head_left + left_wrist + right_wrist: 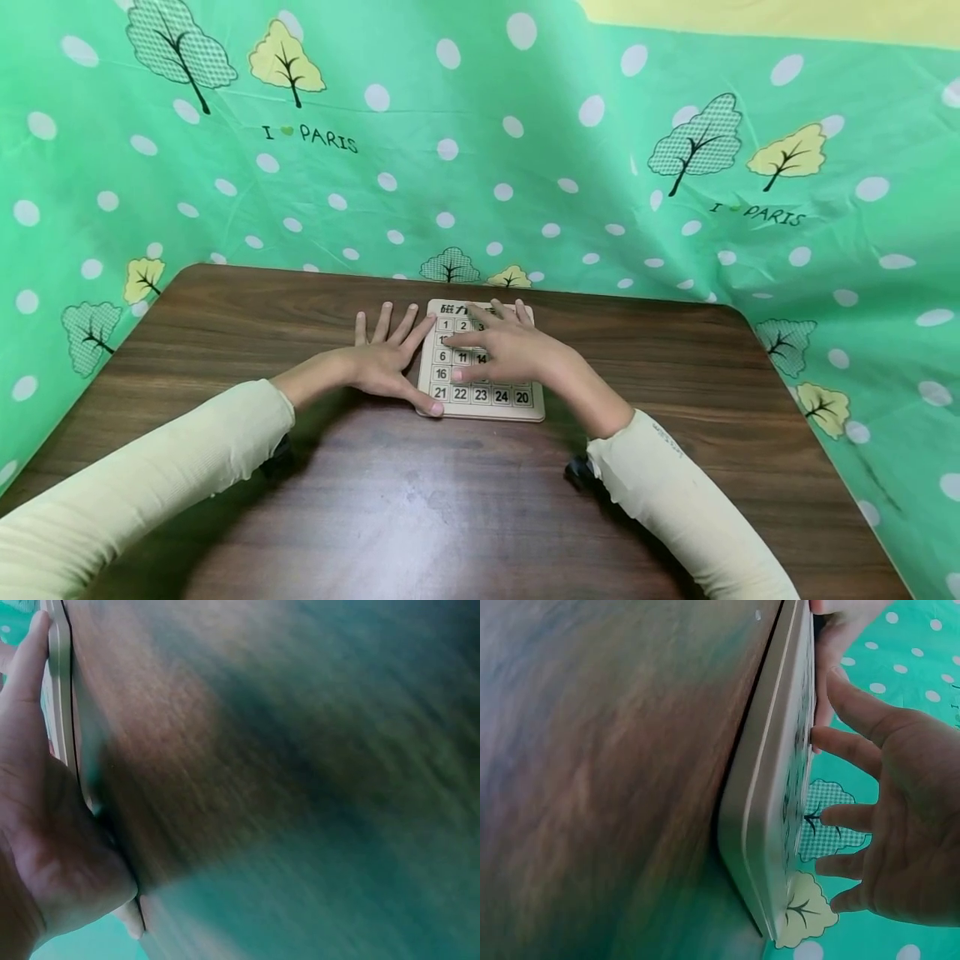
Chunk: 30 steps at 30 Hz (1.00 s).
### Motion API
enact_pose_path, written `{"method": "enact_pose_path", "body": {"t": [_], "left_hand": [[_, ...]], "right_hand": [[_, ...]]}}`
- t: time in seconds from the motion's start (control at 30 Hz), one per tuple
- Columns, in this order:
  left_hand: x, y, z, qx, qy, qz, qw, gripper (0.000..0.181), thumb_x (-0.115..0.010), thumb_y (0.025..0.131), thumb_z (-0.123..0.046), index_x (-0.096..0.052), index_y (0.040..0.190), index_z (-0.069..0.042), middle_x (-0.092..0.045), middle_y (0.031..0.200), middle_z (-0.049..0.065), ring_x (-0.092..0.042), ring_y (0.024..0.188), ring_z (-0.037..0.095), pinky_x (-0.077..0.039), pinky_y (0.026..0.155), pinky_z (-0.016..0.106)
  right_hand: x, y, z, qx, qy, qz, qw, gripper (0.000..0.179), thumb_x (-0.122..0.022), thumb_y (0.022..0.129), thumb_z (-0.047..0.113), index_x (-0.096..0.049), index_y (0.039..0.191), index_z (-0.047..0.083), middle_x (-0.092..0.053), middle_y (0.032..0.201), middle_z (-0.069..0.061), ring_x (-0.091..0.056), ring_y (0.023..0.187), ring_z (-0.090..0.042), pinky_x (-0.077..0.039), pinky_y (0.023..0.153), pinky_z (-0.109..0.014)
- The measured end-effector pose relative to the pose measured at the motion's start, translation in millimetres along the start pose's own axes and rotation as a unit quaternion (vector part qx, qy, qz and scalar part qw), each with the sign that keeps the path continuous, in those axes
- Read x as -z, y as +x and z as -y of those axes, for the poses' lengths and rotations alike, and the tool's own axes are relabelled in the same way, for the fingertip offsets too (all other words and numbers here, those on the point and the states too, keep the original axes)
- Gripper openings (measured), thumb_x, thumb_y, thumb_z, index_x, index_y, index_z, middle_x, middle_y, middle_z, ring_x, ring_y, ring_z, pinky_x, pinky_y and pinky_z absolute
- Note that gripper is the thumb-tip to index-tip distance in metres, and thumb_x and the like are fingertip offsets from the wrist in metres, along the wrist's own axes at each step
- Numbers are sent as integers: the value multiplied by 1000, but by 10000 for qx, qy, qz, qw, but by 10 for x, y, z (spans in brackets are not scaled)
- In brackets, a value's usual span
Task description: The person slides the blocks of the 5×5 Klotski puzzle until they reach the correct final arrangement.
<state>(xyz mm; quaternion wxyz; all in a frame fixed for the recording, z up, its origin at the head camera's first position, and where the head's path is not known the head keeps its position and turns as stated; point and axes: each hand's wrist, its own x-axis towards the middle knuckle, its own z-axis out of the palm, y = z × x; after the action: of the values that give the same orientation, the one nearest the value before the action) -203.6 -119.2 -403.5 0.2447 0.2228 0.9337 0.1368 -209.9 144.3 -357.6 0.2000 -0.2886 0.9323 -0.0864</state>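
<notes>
A pale number sliding puzzle (487, 411) lies flat on the brown table, with numbered square tiles in rows and dark characters along its top. My left hand (381, 367) is at its left side, fingers spread; the thumb touches the lower left corner and the index finger the upper left edge. Over the tiles hovers my right hand (517, 352), its fingers apart and hiding much of the middle rows. In the right wrist view, the index fingertip of the right hand (907, 817) meets the puzzle's face, while the other fingers stand off it.
The wood-grain table (420, 500) stretches around the puzzle on all sides. Green dotted cloth (480, 125) with printed trees hangs behind the table and at both sides. Dark wrist straps (581, 472) show beneath the pale sleeves (675, 500).
</notes>
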Motion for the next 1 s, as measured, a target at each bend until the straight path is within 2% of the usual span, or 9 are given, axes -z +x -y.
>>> {"method": "enact_pose_path", "body": {"t": [0.13,0.37,0.6,0.8,1.0], "left_hand": [[14,8,0,32,52,94,9999,158,-76,76,-97,24,179,-31,34,185,12,38,167,50,30,125,81],[21,10,-6,26,21,123,9999,159,-77,76,-96,24,179,-31,34,185,11,39,167,50,30,126,80],[31,5,-17,22,58,114,9999,158,-77,76,-96,24,179,-30,33,186,12,38,168,50,29,126,80],[25,-2,-3,28,52,182,9998,158,-76,77,-97,25,179,-30,34,185,13,40,166,50,30,125,81],[35,7,-7,31,86,255,9996,158,-75,77,-96,26,178,-29,36,184,13,41,166,50,30,124,82]], "right_hand": [[14,-23,-49,-53,14,-53,10000,65,-70,105,66,-61,164,41,-13,192,-14,1,176,-54,9,137,-76],[-24,-74,-238,-67,-120,-150,9998,65,-68,103,72,-64,161,42,-19,190,-18,-1,174,-59,9,135,-81],[-15,-133,-153,227,-22,-212,9995,65,-67,108,66,-61,165,35,-15,191,-17,-4,175,-57,6,137,-79],[-69,-119,-14,515,-16,80,9986,64,-68,107,65,-57,166,42,-10,192,-13,-3,177,-52,1,138,-78],[-67,-90,21,372,-203,118,9990,63,-68,106,67,-56,165,49,-5,193,-13,1,177,-51,2,138,-78]]}}
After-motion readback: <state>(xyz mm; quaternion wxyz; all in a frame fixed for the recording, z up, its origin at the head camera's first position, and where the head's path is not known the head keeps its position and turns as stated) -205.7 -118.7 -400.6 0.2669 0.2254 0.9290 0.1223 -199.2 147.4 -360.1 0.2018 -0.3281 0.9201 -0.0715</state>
